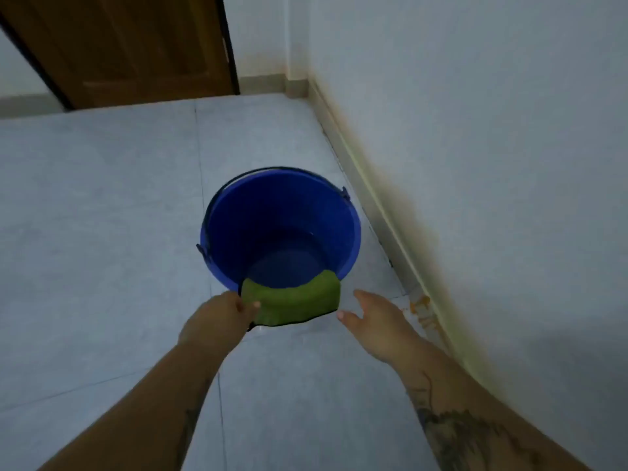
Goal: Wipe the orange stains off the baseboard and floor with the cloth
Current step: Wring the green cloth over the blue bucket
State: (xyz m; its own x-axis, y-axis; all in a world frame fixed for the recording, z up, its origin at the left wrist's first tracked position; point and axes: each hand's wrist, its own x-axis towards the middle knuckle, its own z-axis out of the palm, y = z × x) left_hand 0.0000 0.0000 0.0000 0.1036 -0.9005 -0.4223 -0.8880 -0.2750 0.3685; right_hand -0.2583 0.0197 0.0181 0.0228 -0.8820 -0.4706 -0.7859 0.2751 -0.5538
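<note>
Left hand grip pinches the green cloth draped over the blue bucket rim; right hand grip released beside it.

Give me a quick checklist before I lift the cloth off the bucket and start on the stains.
1. Left hand grips the green cloth: ok.
2. Right hand free: ok, open beside the cloth.
3. Cloth clear of the blue bucket: not ok, draped over its near rim.
4. Orange stains located: ok, at the baseboard, right of the bucket.
5. Cloth damp: cannot tell.
</note>
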